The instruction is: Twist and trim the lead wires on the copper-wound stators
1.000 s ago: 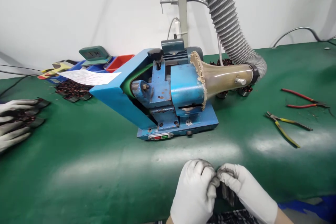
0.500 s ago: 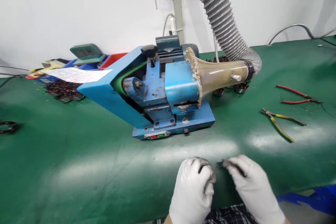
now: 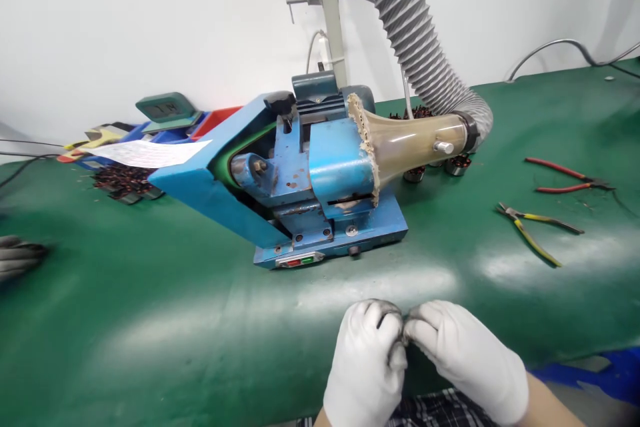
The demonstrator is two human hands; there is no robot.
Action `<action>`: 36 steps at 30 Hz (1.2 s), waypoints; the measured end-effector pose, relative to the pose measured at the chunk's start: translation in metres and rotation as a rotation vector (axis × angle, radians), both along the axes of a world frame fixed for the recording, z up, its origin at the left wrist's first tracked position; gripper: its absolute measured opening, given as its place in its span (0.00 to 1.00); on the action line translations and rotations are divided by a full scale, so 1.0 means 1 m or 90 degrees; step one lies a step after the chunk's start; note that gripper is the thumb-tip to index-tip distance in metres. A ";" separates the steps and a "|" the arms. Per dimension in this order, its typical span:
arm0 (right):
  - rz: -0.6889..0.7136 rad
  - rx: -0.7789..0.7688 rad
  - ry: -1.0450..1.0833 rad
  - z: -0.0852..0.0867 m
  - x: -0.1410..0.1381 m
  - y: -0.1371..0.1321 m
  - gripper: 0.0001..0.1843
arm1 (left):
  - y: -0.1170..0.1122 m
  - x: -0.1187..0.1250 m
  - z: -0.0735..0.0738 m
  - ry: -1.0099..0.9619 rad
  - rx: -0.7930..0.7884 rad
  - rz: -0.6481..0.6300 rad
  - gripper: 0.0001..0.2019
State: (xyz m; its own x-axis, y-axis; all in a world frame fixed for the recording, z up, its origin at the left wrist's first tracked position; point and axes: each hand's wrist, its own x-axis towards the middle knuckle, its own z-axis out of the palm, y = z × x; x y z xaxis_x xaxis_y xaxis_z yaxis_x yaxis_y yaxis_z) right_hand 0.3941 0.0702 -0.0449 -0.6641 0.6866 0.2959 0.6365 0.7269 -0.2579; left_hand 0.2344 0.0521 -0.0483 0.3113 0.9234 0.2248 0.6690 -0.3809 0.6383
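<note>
Both my hands wear white gloves with dark-stained fingertips and meet at the near edge of the green table. My left hand [image 3: 367, 360] is closed, its fingers curled round something they hide. My right hand [image 3: 463, 357] is closed in a pinch, its fingertips against the left fingers. Whatever lies between them is too small and covered to name. Beyond my hands stands a blue belt grinding machine [image 3: 345, 167] with a red and a green button [image 3: 300, 260] at its base.
Yellow-handled pliers [image 3: 530, 233] and red-handled pliers [image 3: 570, 177] lie at right. A grey duct [image 3: 415, 33] joins the machine's nozzle. Copper-wound parts [image 3: 127, 181] sit at left, more [image 3: 457, 165] behind the nozzle. Another person's gloved hand [image 3: 20, 259] reaches in at far left.
My right hand has moved left, bringing its fingertips against my left hand. At far left, another person's gloved hand has come in where a ring-shaped wound part was visible.
</note>
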 end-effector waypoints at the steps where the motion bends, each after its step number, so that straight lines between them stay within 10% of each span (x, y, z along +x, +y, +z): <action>1: 0.008 0.005 -0.009 -0.001 0.002 0.002 0.12 | 0.000 -0.001 0.001 -0.005 0.006 -0.001 0.12; 4: -0.006 -0.067 0.036 -0.007 0.006 0.003 0.12 | -0.002 -0.010 0.001 -0.051 0.007 -0.011 0.14; 8: -0.055 -0.174 0.152 -0.017 0.005 -0.001 0.10 | 0.001 -0.030 -0.006 -0.033 -0.004 -0.007 0.42; 16: -0.055 -0.019 0.200 -0.001 0.001 -0.006 0.19 | -0.001 -0.032 -0.033 -0.127 0.014 0.005 0.40; 19: -0.081 -0.090 0.263 0.008 0.000 -0.008 0.15 | -0.012 -0.022 -0.024 -0.242 -0.113 0.033 0.30; 23: -0.160 -0.329 0.339 0.023 -0.006 -0.007 0.09 | -0.022 -0.019 0.003 -0.293 -0.032 0.068 0.05; 28: -0.199 -0.627 0.424 0.039 -0.010 -0.003 0.10 | -0.024 -0.023 0.023 -0.201 0.072 0.081 0.25; 33: -0.268 -0.531 0.415 0.034 -0.010 -0.007 0.11 | -0.018 -0.024 0.029 -0.269 -0.135 -0.079 0.06; 36: -0.282 -0.501 0.429 0.035 -0.011 -0.010 0.11 | -0.021 -0.027 0.030 -0.255 -0.096 -0.040 0.07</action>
